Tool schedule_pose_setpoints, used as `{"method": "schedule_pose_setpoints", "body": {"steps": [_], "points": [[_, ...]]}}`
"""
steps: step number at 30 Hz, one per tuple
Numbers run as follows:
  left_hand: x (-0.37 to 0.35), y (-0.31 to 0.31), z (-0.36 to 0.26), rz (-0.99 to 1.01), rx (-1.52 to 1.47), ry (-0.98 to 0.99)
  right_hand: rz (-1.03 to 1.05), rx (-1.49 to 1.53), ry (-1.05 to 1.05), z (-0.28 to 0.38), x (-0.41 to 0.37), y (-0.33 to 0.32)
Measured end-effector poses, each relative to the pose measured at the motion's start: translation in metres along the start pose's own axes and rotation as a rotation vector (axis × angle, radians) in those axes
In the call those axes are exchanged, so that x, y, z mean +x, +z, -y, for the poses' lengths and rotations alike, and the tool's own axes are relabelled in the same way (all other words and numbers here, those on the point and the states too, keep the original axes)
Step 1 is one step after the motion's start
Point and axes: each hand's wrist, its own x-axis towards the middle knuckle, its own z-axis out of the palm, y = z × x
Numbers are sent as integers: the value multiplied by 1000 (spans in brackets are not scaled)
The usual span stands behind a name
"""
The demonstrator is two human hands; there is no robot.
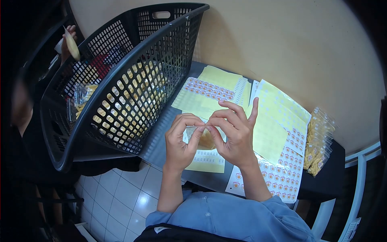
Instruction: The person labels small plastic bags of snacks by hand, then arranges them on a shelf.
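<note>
now left hand [178,141] and right hand [237,139] are together, pinching the upper edge of a bag [206,142] above the counter [155,145]; thin edge seems to need even pressure.

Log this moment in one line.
left hand: pinches small bag at top; right hand: pinches it too; sticker sheets: on table; basket: filled bags inside

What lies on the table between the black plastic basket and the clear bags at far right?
Yellow paper sheets and white printed sticker sheets, seen in the head view.
</note>
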Motion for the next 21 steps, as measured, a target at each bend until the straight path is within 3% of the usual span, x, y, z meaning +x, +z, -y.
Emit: {"method": "schedule_pose_setpoints", "body": {"steps": [5, 13, 21], "points": [[-2, -4, 1, 20, -48, -82, 22, -8, 2, -5, -1, -2], [-3, -7, -2, 33, 161, 20, 93, -32, 77, 3, -3, -1], [-6, -11, -1, 61, 205, 45, 72, -2, 8, 3, -8, 8]]}}
